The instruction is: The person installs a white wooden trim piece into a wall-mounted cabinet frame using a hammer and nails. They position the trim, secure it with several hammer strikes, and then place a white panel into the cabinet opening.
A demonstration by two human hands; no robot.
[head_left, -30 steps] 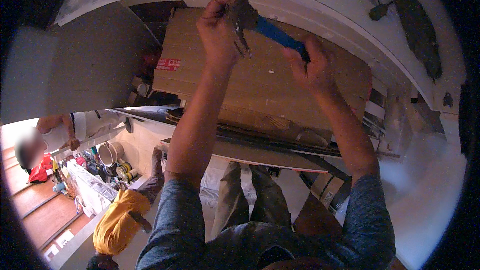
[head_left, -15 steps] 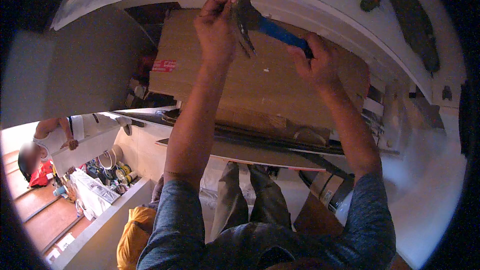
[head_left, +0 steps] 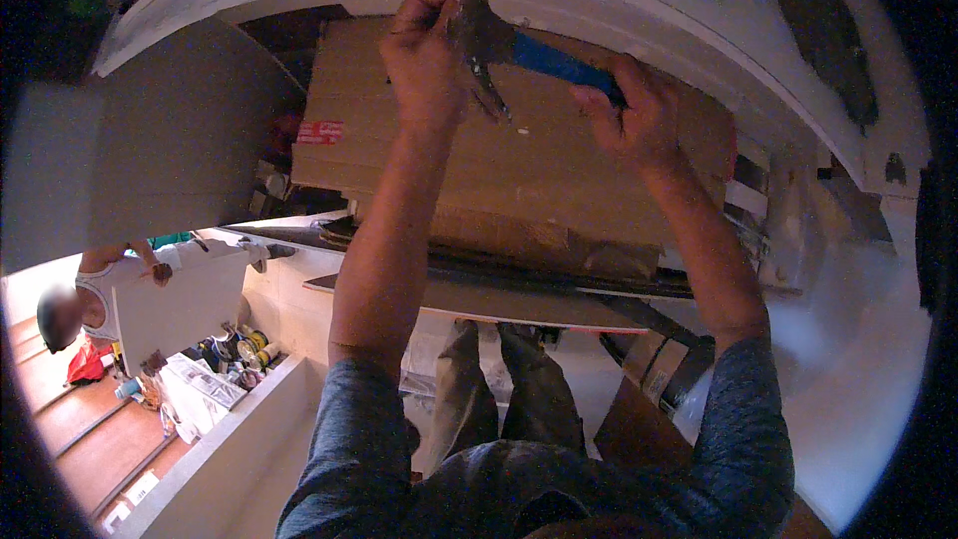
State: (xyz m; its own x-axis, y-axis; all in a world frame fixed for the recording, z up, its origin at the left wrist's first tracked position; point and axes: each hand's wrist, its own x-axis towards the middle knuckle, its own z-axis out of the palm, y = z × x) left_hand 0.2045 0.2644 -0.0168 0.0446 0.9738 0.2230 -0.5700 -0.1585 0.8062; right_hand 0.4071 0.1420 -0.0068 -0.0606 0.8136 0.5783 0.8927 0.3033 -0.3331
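Observation:
A claw hammer [head_left: 489, 35] with a dark metal head and a blue handle is raised over the big cardboard sheet, at the top middle. My right hand [head_left: 639, 115] is wrapped round the end of its handle. The head points up and left, and the claw hangs downward. My left hand [head_left: 424, 65] is right beside the hammer head, its thumb and fingers pinched together. What these fingertips hold is hidden behind the head; I cannot tell whether they touch it.
The brown cardboard [head_left: 389, 160] lies below my hands, before a white ledge [head_left: 639, 5]. A grey panel [head_left: 170, 130] stands at left. At lower left, another person [head_left: 95, 284] is beside a white board [head_left: 185, 304], near tools and tape rolls [head_left: 249, 347]. A dark long object [head_left: 818, 30] lies upper right.
Both my hands stay by the hammer, shifted only slightly in view. At lower left the other person's white board stands larger in view, and the yellow cloth near my left arm is gone from sight.

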